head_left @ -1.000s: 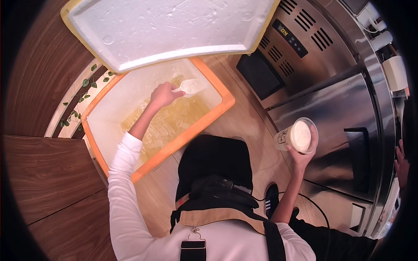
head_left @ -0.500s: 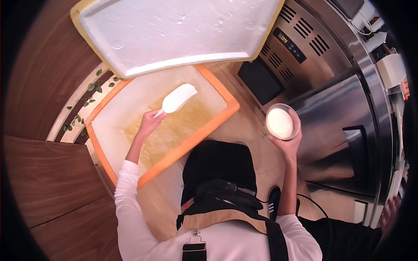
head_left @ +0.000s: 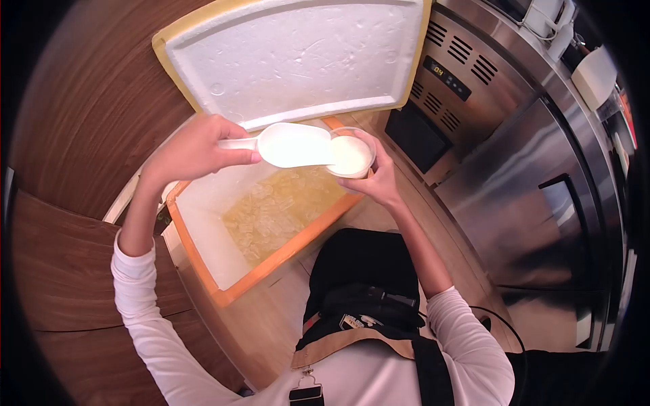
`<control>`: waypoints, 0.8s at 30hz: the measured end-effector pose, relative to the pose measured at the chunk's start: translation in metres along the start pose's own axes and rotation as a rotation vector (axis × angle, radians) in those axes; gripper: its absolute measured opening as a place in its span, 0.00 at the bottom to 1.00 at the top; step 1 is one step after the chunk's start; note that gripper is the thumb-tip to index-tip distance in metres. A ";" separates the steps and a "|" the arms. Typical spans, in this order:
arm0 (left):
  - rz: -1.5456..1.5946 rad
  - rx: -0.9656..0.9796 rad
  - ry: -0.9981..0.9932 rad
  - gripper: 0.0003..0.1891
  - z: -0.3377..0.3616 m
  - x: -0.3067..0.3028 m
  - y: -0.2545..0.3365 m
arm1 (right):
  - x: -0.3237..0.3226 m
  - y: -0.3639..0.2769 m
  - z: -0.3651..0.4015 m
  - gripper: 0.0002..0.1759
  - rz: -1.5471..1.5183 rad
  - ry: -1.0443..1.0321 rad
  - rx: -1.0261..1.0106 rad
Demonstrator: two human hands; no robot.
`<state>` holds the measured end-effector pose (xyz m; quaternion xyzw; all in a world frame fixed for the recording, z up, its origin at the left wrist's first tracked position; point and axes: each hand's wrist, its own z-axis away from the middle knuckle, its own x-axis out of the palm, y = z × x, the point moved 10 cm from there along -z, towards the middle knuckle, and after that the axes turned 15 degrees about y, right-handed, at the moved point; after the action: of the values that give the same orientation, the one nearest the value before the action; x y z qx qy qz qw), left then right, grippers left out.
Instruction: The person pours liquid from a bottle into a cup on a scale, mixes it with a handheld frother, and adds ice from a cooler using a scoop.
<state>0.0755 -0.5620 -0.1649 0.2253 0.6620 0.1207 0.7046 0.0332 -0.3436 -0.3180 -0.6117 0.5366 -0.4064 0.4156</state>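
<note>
My left hand (head_left: 203, 150) is closed round the handle of a white scoop (head_left: 292, 145), raised above the box. The scoop's front lip overlaps the near side of a clear cup (head_left: 369, 157), which my right hand (head_left: 378, 177) grips from its right side. Inside the cup is a pale, creamy white content (head_left: 349, 155). Below both hands stands a white foam box (head_left: 196, 213) with an orange-taped rim, and ice pieces (head_left: 284, 203) lie over its yellowish bottom.
The box's white foam lid (head_left: 298, 61) stands tilted up behind it. A steel refrigerator (head_left: 514, 176) with a dark handle and a small digital display is on the right. Brown wood panels (head_left: 88, 149) line the left. A black cable (head_left: 504, 321) runs by my right side.
My left hand has lifted the scoop up out of the box toward the cup. My right hand has brought the cup leftward and over the box's edge, where the two now meet.
</note>
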 end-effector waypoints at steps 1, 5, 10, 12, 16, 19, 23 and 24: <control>-0.052 0.048 -0.012 0.17 -0.001 -0.001 0.007 | 0.003 -0.003 0.001 0.51 0.012 -0.010 -0.003; -0.016 -0.007 0.015 0.17 0.008 -0.012 0.003 | -0.004 -0.012 0.004 0.47 -0.050 0.067 -0.050; 0.213 -0.130 0.136 0.16 0.029 0.001 -0.022 | -0.020 -0.019 0.002 0.48 -0.090 0.087 -0.063; 0.244 -0.109 0.200 0.16 0.033 0.010 -0.028 | -0.021 -0.023 0.001 0.48 -0.083 0.080 -0.060; 0.302 -0.125 0.228 0.15 0.042 0.019 -0.033 | -0.023 -0.027 0.002 0.49 -0.107 0.090 -0.050; 0.468 -0.175 0.267 0.14 0.049 0.032 -0.073 | -0.033 -0.025 0.001 0.50 -0.173 0.110 -0.044; 0.417 -0.257 0.257 0.13 0.059 0.089 -0.147 | -0.054 -0.027 -0.004 0.55 -0.162 0.113 0.018; 0.302 -0.241 0.235 0.15 0.059 0.110 -0.168 | -0.062 -0.033 -0.005 0.55 -0.155 0.114 0.007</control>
<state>0.1228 -0.6659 -0.3408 0.2205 0.6792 0.3285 0.6182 0.0332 -0.2796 -0.2879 -0.6257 0.5090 -0.4734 0.3540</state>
